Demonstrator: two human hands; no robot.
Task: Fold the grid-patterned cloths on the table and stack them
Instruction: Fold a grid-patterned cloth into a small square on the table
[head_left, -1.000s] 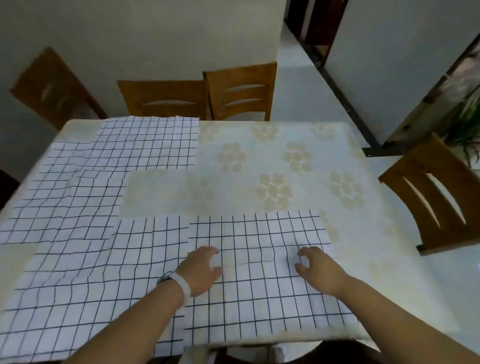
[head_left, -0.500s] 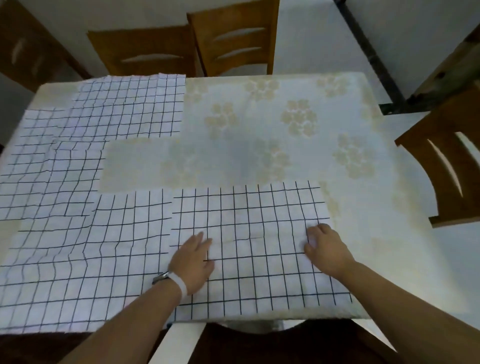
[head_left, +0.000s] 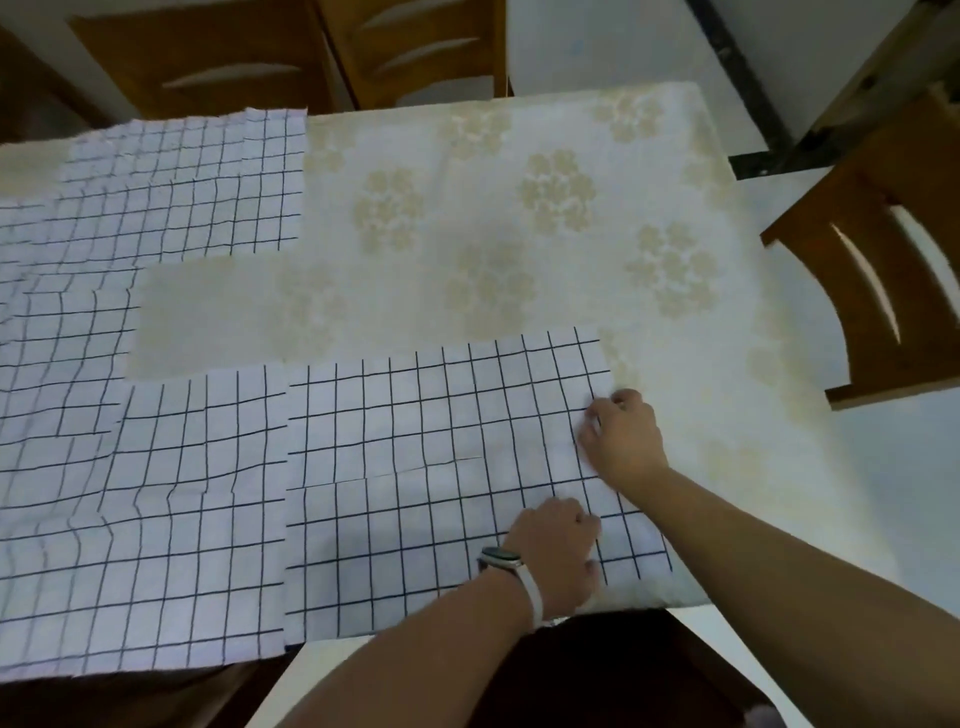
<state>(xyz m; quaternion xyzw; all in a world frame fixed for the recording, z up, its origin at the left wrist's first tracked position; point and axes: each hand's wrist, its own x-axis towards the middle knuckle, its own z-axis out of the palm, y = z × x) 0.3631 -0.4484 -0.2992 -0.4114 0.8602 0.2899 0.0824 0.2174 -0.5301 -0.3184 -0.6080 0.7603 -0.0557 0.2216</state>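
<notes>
Grid cloth (head_left: 426, 467) lies flat at the near-right corner of the counter (head_left: 691, 364), other grid cloths (head_left: 156, 493) to its left. R hand (head_left: 623, 436) is at its right edge, fingers curled, pinching the hem. L hand (head_left: 558, 553) sits just nearer on the cloth by the same edge, knuckles bent; can't tell if it grips.

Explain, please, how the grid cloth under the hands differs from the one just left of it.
The right cloth lies fairly flat with mostly straight lines; the left cloth is rippled, its lines wavy. The left hand and right hand grip the right cloth near its right edge; no hand touches the left cloth. Both are white with dark grid lines, spread side by side on the table.
</notes>
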